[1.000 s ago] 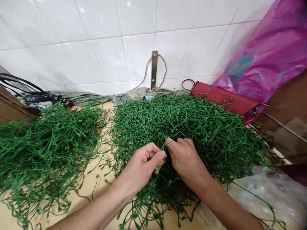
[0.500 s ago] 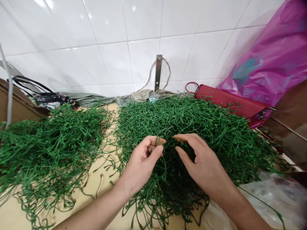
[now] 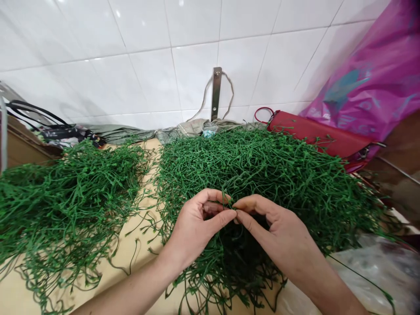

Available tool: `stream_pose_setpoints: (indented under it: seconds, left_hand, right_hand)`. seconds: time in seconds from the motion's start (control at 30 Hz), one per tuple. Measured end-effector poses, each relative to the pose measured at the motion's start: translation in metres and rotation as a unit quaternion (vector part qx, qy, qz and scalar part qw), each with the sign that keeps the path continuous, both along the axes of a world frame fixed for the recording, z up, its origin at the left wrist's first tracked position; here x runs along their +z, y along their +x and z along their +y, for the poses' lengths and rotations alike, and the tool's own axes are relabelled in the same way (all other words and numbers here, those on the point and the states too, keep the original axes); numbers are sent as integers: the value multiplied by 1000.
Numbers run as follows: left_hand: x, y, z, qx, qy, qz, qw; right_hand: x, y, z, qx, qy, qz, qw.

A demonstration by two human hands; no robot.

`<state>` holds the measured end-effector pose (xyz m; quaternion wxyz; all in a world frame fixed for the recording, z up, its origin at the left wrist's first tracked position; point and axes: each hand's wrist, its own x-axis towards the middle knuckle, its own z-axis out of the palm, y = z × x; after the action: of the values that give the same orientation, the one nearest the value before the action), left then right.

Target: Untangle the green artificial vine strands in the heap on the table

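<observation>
The right hand [image 3: 280,223], spread open and apart half a second ago, has been brought against the left hand [image 3: 195,223], so that a thin green stem [image 3: 233,204], apparently pinched by both, can be worked two-handed above the large green heap [image 3: 243,162]

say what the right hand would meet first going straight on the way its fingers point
The right hand would likely meet the left hand first, at its fingertips, by a thin green stem; whether they touch is unclear.
</observation>
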<state>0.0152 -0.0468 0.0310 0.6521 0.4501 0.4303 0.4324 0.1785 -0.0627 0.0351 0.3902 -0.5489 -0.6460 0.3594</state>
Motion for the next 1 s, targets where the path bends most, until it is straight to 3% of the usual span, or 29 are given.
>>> stream_pose_setpoints:
  seconds: [0.2,0.43,0.6,1.0]
  left_hand:
    - [4,-4,0,-52,26,77,995]
    - [16,-2,-2,-68,28,41,996]
    - [12,-1,-3,-109,16,57,992]
    - [-1,-15,-1,-16,64,19,998]
  right_hand:
    - [17,9,-1,-8,-12,-31,999]
    - [34,15,-2,12,-24,-38,999]
    - [34,4,-3,-2,12,-70,997]
    - [29,-9,0,14,26,-108,994]
